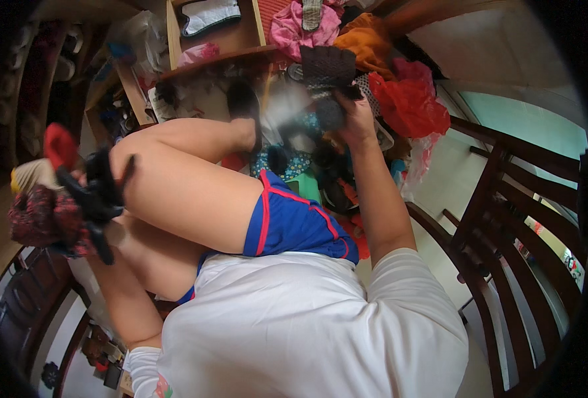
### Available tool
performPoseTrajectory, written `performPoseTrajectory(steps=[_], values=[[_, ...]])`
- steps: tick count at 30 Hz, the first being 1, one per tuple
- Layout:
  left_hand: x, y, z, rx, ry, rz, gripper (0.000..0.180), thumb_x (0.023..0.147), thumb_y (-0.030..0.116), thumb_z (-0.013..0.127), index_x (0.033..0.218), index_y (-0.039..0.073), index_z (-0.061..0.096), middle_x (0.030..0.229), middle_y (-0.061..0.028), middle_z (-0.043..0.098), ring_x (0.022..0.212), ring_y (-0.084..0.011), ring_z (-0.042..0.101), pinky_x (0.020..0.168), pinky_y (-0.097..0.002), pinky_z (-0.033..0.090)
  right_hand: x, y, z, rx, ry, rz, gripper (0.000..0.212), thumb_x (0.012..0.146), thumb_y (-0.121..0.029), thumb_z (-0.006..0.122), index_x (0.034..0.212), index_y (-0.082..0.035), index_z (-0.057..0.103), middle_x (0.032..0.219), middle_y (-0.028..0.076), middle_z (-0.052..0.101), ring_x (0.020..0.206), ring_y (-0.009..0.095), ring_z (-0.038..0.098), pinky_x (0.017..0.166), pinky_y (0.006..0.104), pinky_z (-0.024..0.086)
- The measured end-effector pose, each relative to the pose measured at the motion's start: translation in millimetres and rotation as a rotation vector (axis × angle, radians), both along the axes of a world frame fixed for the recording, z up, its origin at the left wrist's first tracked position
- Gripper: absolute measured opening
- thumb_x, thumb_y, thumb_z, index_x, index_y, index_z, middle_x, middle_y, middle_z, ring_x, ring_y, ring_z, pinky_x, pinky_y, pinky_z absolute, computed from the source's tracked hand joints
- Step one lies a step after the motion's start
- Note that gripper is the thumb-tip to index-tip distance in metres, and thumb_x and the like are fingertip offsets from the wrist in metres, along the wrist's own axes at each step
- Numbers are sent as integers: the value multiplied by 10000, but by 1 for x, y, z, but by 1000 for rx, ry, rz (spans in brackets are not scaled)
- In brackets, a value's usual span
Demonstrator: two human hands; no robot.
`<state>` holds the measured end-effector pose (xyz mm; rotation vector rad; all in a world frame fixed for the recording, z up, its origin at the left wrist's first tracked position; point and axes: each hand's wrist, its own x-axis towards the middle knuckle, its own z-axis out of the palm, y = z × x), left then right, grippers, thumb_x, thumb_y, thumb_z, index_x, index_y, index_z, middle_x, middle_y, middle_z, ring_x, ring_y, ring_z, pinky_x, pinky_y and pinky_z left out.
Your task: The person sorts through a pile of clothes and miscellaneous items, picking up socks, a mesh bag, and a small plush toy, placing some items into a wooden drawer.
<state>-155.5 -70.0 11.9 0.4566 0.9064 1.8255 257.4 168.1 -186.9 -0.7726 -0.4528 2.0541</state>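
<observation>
My left hand, mostly hidden, grips a bundle at the left. In the bundle are a black glove with finger-like ends, a red piece and a dark red patterned knit. Motion blurs parts of it. At the upper middle my right hand is closed on a dark knitted piece with a ribbed, cuff-like end; a glove or a sock, I cannot tell which. More dark cloth hangs below its fingers. Under this hand lies a jumble of small dark items and a blue flowered cloth.
A wooden drawer holds a white folded cloth. Pink cloth, orange cloth and a red plastic bag lie past my right hand. A dark wooden chair stands right; shelves with shoes stand left.
</observation>
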Motion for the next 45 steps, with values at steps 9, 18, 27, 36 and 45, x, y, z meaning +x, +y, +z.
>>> performPoseTrajectory(steps=[9, 18, 27, 36, 45], values=[[110, 46, -35, -175, -178, -223, 652, 793, 297, 599, 1330, 34, 340, 1312, -162, 399, 1223, -322, 367, 1027, -496, 260, 1, -4, 27, 31, 70, 16, 301, 812, 71, 547, 1081, -53, 593, 1077, 84, 613, 910, 208, 613, 777, 333, 525], [108, 62, -12, -83, -292, -314, 548, 833, 265, 560, 1292, 15, 395, 1239, -172, 482, 1157, -323, 460, 997, -456, 353, 55, 45, 80, 243, -135, 14, 309, 812, -91, 614, 1102, -14, 542, 1013, 88, 620, 957, 215, 597, 848, 357, 492], [147, 106, -18, -232, -165, -484, 670, 669, 166, 661, 1247, -63, 410, 1199, -190, 522, 1081, -287, 543, 926, -392, 451, -62, -12, 119, 416, 18, 406, 294, 857, -96, 569, 1142, -28, 550, 1039, 34, 614, 944, 106, 569, 837, 253, 446], [75, 85, -39, -81, -168, -380, 642, 786, 304, 580, 1340, 74, 350, 1324, -145, 424, 1172, -312, 454, 988, -455, 387, 68, 24, 26, 264, -668, 526, 316, 894, -243, 521, 1135, -41, 550, 1011, 74, 630, 936, 167, 605, 782, 288, 480], [69, 97, -40, -239, 215, 120, 619, 802, 358, 541, 1319, 59, 380, 1302, -131, 453, 1157, -295, 464, 999, -446, 359, 121, -164, -75, 193, -1737, 1416, 878, 653, -425, 743, 1358, -196, 274, 1366, 204, 313, 1199, 407, 384, 908, 459, 418]])
